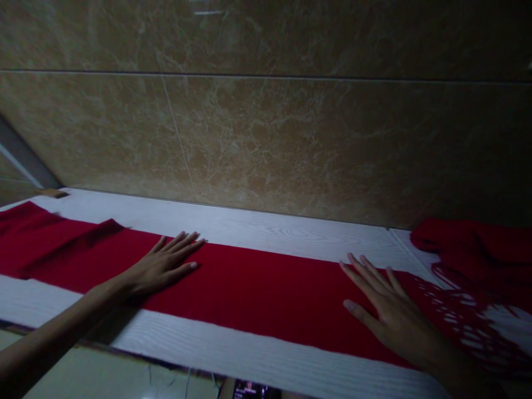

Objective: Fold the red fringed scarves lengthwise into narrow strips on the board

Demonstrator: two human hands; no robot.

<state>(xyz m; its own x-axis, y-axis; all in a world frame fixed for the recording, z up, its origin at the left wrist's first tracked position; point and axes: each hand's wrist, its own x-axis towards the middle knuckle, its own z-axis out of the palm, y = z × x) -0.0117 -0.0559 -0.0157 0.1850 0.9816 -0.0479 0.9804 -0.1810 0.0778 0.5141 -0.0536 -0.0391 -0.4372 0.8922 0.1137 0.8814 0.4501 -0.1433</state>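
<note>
A long red scarf [266,288] lies flat along a white wood-grain table [257,227]. Its fringed end [453,310] is at the right. My left hand [164,263] lies flat and open on the scarf left of centre, fingers stretched out. My right hand [388,310] rests flat on the scarf near the fringe, fingers spread. The scarf's left part [45,238] is folded over with a crease.
A bunched red cloth [477,246] lies at the table's far right. A brown marble-tiled wall [266,127] rises directly behind the table. A small wooden piece [52,193] sits at the back left. A phone [251,389] shows below the table's front edge.
</note>
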